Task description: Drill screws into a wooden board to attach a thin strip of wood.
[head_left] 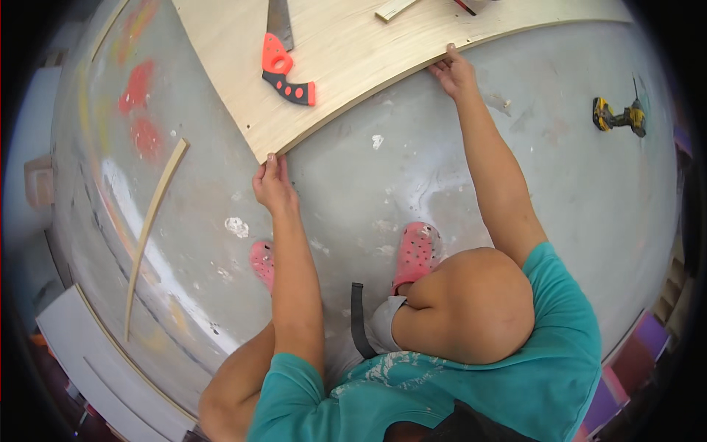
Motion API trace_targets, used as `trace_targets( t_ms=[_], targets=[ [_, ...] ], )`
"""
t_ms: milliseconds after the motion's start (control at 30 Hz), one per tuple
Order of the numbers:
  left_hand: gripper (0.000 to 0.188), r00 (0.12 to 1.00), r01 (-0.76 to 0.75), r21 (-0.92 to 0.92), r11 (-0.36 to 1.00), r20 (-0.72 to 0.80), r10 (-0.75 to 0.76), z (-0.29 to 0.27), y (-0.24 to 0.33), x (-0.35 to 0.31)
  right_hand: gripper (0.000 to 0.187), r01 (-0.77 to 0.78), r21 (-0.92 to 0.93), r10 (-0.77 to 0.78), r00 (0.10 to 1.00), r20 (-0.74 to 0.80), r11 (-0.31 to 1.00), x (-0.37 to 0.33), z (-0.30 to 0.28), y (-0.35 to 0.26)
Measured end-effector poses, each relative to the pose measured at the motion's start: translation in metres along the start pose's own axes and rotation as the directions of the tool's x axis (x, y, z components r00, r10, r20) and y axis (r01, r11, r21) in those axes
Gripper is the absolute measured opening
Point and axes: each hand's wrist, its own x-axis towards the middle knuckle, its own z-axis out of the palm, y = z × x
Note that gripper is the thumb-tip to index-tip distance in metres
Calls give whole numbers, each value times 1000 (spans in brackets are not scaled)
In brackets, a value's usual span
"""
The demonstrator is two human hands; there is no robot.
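Observation:
A pale plywood panel (353, 59) lies in front of me, its near edge gripped by both hands. My left hand (276, 188) is closed on its near left corner, thumb on top. Farther right along the same edge, my right hand (453, 74) holds the panel with its thumb above and fingers partly under the wood. On the panel rests a handsaw (287, 74) with an orange and black handle, its blade pointing away from me. A short wood offcut (394, 9) sits near the top of the view, beside a dark and red object (465, 6) that is cut off.
A yellow and black cordless drill (620, 116) stands on the grey, paint-stained floor (368, 177) at the right. A long thin wood strip (153, 228) lies on the left. White boards (103, 361) are at the lower left. My feet wear pink clogs (417, 254).

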Motion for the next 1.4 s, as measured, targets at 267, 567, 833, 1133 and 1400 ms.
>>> trace_targets(
  t_ms=[267, 567, 833, 1133, 1400],
  targets=[
    [51, 997, 66, -64, 996, 53, -63, -88, 26, 35, 61, 93, 278, -118, 990, 73, 956, -27, -6, 57],
    [62, 980, 130, -253, 959, -115, -164, -191, 48, 70, 63, 279, -226, -291, 956, -21, 933, -109, 56, 179],
    [51, 984, 106, -215, 971, -119, -134, -229, 47, 105, 59, 301, -221, -319, 946, -50, 927, -122, 41, 241],
    [40, 993, -4, 33, 999, -116, 8, -72, 28, 137, 54, 204, 6, -204, 977, 68, 979, 22, 77, 146],
    [36, 999, 14, 124, 992, 41, -19, 91, -26, -26, 42, 67, 702, -177, 980, 86, 709, 65, -30, -30]
  ],
)
